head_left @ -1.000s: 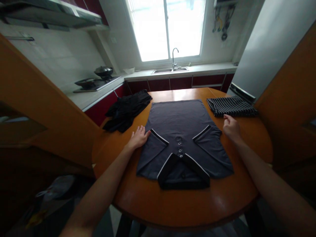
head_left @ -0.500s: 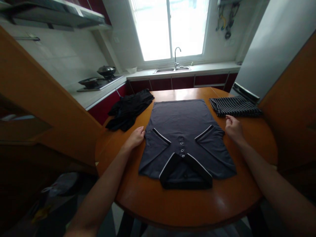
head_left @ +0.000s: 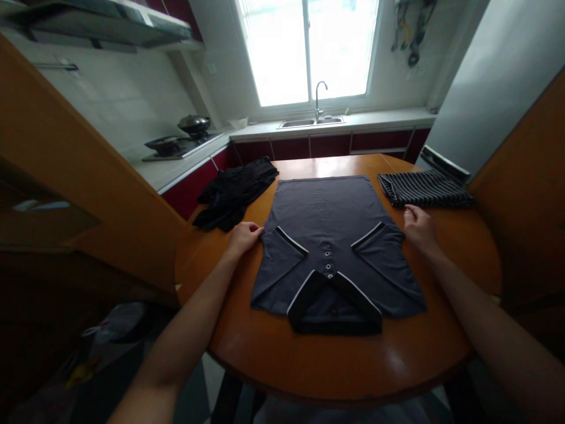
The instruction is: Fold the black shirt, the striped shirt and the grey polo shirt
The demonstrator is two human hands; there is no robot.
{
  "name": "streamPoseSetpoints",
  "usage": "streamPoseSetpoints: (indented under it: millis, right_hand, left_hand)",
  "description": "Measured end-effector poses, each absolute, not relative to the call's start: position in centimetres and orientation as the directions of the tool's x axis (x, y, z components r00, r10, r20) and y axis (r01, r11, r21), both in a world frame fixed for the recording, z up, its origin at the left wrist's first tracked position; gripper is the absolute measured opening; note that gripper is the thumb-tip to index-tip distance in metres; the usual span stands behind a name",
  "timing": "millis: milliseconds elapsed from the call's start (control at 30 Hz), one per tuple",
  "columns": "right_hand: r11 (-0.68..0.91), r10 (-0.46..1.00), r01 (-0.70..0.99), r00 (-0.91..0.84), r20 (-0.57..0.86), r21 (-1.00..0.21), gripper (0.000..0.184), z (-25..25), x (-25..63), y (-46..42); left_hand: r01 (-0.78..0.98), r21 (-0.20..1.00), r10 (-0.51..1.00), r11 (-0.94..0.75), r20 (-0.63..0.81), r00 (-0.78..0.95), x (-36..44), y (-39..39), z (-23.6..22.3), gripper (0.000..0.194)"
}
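A dark grey polo shirt [head_left: 326,203] lies flat, its black collar [head_left: 309,306] toward me and its hem toward the window. Both short sleeves, edged in black and white, are folded inward over the body. At the shirt's left side my left hand [head_left: 246,237] is closed, thumb and fingers pinching the edge near the folded sleeve. My right hand [head_left: 420,228] is beside the right edge, fingers curled together, with no cloth visible in them. Its fingertips are just short of a folded black-and-white striped garment [head_left: 426,188].
The round wooden table [head_left: 335,365] bears the clothes. A crumpled black garment [head_left: 238,188] lies at its far left. Beyond are a counter with a sink [head_left: 298,123], a stove with pans [head_left: 194,123] and a fridge [head_left: 481,88] on the right.
My left hand has moved slightly up and right onto the shirt's edge. My right hand stays about where it was. The whole view has shifted a little.
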State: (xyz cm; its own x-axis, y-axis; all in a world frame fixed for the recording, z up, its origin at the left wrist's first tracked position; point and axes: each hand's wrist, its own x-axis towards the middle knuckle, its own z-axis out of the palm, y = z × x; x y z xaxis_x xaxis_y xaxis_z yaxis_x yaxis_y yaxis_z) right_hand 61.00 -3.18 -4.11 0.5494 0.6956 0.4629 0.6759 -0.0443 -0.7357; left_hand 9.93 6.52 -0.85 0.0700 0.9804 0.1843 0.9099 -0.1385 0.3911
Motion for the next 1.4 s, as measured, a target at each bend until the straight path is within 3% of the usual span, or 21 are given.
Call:
streamPoseSetpoints:
  millis: [1000,1167,1400]
  right_hand:
    - [-0.018,0.683,0.606,0.588,0.433,-0.795,0.049,-3.9,61.4,-3.2]
    - [-0.014,0.684,0.613,0.582,0.439,-0.790,0.048,-3.9,61.4,-3.2]
    - [0.010,0.679,0.603,0.581,0.449,-0.797,0.049,-4.4,61.8,-3.0]
  left_hand:
    - [0.909,0.396,0.982,-0.132,0.175,0.067,9.4,7.0,-1.4,0.018]
    - [0.895,0.426,0.976,-0.133,0.211,0.045,9.4,6.9,-1.4,0.015]
    - [0.862,0.481,0.955,-0.163,0.298,0.015,9.9,6.3,-0.8,0.024]
